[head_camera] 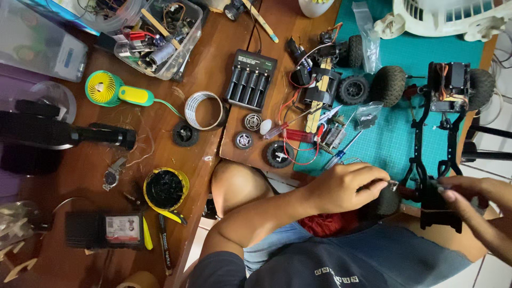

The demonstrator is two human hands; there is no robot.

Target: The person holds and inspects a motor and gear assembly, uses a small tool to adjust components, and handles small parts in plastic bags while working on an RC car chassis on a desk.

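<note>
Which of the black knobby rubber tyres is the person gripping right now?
The black knobby tyre at the near end of the black chassis frame, under the left hand. The other tyres by the far end are untouched.

chassis [434, 133] on mat [394, 144], charger [250, 80] left

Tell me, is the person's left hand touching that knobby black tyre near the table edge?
Touching. The head view shows the left hand wrapped over the black tyre, fingers curled on top with no gap.

A cluttered brown wooden table [213, 64] stands over pale floor tiles [493, 274].
</note>
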